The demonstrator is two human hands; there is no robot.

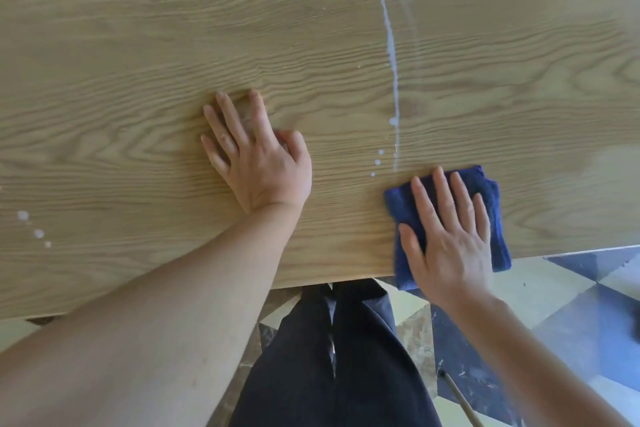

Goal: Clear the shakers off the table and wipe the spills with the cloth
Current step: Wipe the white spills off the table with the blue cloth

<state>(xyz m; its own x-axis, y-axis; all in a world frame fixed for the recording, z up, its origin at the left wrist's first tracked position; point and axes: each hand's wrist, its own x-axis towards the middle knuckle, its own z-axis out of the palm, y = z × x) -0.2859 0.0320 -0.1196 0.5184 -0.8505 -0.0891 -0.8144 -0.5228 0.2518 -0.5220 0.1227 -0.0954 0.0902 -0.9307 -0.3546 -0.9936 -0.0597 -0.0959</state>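
Right hand [450, 239] flat on blue cloth [498, 218]; left hand [258, 156] spread on table [138, 80]

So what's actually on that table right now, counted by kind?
Blue cloth: 1
Hands resting on the table: 2, left hand and right hand
Shakers: 0 in view
White spill patches: 3, a long streak and two drop clusters
Total: 6
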